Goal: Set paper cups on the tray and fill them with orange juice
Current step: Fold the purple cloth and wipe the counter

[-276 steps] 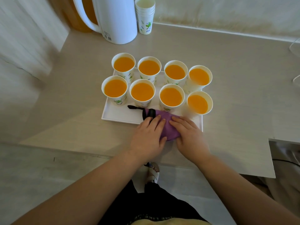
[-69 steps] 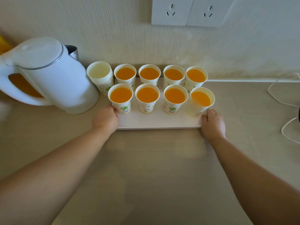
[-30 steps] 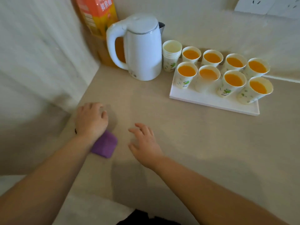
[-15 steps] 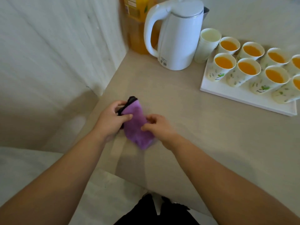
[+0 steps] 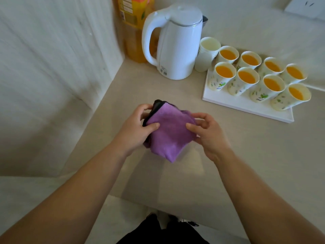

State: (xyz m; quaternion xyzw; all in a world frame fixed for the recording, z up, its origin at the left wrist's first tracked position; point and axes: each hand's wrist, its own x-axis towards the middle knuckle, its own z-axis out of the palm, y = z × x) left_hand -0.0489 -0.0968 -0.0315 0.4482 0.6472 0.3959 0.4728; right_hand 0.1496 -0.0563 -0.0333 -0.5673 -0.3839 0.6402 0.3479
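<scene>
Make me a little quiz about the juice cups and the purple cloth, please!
1. How many floral paper cups on the flat white tray hold orange juice?
2. True or false: the left hand and the right hand both hold the folded purple cloth.
3. What stands between the tall orange juice bottle and the stack of empty paper cups? A) a white plastic kettle B) a glass bowl C) a metal pan
Key: 1) eight 2) true 3) A

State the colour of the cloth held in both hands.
A purple folded cloth with black edging; head view.
</scene>
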